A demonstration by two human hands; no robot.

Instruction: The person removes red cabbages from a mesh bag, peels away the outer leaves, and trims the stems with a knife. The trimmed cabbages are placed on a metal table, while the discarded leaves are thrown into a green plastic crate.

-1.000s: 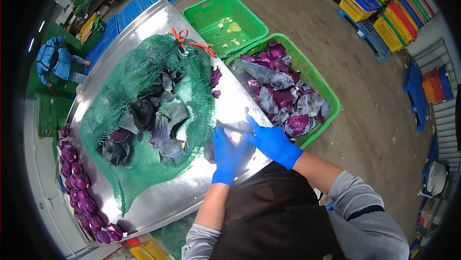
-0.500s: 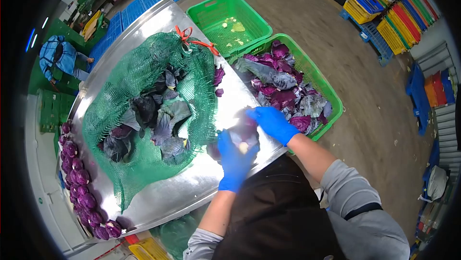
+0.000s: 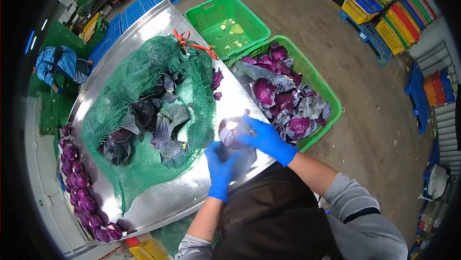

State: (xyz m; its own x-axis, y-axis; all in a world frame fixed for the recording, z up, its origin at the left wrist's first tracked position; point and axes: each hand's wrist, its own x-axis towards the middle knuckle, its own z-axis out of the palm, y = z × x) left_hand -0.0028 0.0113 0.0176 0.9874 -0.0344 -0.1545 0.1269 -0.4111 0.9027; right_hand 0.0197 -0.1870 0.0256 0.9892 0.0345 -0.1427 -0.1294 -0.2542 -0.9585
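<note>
A red cabbage (image 3: 229, 137), blurred by motion, is between my blue-gloved hands above the metal table's near right corner. Its pale cut stem faces up. My right hand (image 3: 269, 137) grips it from the right, fingers across its side. Curled against its lower left side is my left hand (image 3: 221, 171), thumb and fingers bent; the exact contact is smeared. Left of them lies an opened green mesh bag (image 3: 139, 80) with dark cabbage leaves (image 3: 165, 121) inside. A green crate (image 3: 331, 123) full of purple leaves and cabbage pieces (image 3: 283, 101) stands just to the right.
Trimmed red cabbages (image 3: 82, 179) line the table's left edge. Loose purple scraps (image 3: 217, 78) lie beside the bag on the metal table (image 3: 163, 195). A second green crate (image 3: 259, 25) holds pale scraps. A co-worker in blue (image 3: 57, 63) bends at far left. Stacked crates (image 3: 398, 25) stand far right.
The cabbage has turned, its pale stem moving from the near side to the top. My left hand has shifted slightly left and down. More rounded purple pieces show in the full crate.
</note>
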